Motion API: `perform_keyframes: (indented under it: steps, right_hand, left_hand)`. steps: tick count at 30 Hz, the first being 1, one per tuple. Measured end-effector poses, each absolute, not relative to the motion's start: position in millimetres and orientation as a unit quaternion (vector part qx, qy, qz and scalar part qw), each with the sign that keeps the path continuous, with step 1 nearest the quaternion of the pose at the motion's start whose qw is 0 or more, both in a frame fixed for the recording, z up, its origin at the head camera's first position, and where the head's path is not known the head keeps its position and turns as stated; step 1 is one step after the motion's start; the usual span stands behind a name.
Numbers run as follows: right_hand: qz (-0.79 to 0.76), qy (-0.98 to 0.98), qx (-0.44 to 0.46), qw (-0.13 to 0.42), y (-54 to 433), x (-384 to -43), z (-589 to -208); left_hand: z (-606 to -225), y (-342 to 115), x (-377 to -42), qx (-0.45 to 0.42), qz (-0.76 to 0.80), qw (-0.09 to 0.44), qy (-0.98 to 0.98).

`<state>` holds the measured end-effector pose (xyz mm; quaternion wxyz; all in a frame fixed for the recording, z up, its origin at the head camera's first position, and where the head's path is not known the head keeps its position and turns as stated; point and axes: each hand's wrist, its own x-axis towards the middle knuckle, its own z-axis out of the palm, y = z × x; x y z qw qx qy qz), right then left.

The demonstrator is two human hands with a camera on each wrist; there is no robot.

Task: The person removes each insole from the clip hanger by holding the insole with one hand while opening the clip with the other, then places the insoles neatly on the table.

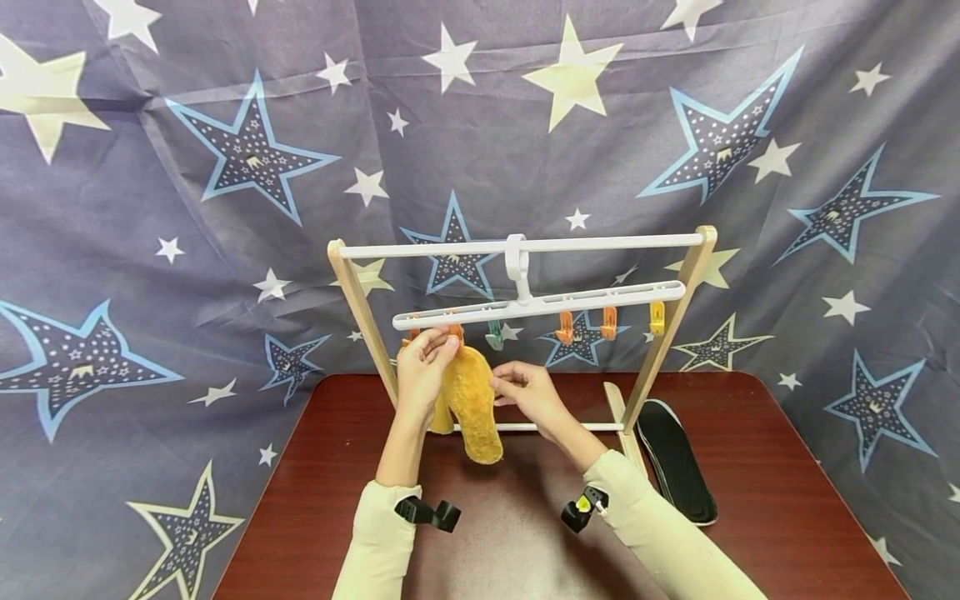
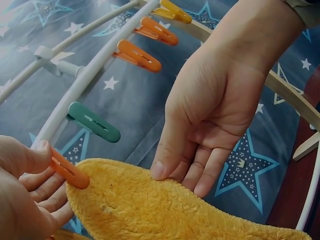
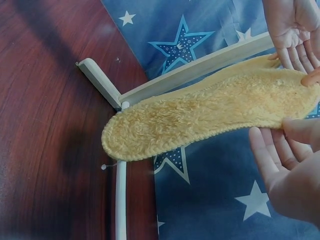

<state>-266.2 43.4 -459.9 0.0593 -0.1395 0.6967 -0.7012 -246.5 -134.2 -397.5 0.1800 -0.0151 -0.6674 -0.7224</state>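
Yellow insole: found upright below the left end of the white hanger, its wide end uppermost and its narrow end hanging free. The pile appears soft and the body thin; it is judged light, flexible, not fragile and unlikely to slip, though liable to bend or swing if held at one point only. Recommended hold: the flat edge near the wide end, leaving the tip free for the clip. Left hand: thumb and fingers nearly together, pinching the orange clip, which overlaps the insole's upper tip; whether it bites cannot be confirmed. Right hand: thumb and fingers closed to the thickness of the insole, pinching its side edge. A second yellow insole hangs just behind and to the left, partly covered, and could catch or be knocked. The green clip sits close to the right of the work and narrows access. The rack's lower bar passes behind the insole. A black insole lies on the surface beside the right wooden leg, well clear of both hands.
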Motion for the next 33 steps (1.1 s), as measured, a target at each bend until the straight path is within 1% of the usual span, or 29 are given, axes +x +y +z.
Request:
perform_keyframes:
  steps: [10,23,33]
  right_hand:
    - [-0.699,0.696,-0.133,0.099,45.9,-266.8,-462.9]
    - [-0.701,0.693,-0.130,0.101,46.7,-267.2,-466.3]
    - [-0.712,0.683,-0.135,0.097,45.8,-267.2,-467.6]
  left_hand:
    - [-397.9,-133.4,-246.9,-0.011,-0.717,0.184,-0.673]
    - [-396.2,-131.6,-245.0,0.000,-0.721,0.183,-0.669]
    - [-395.9,-129.7,-246.2,0.014,-0.718,0.208,-0.664]
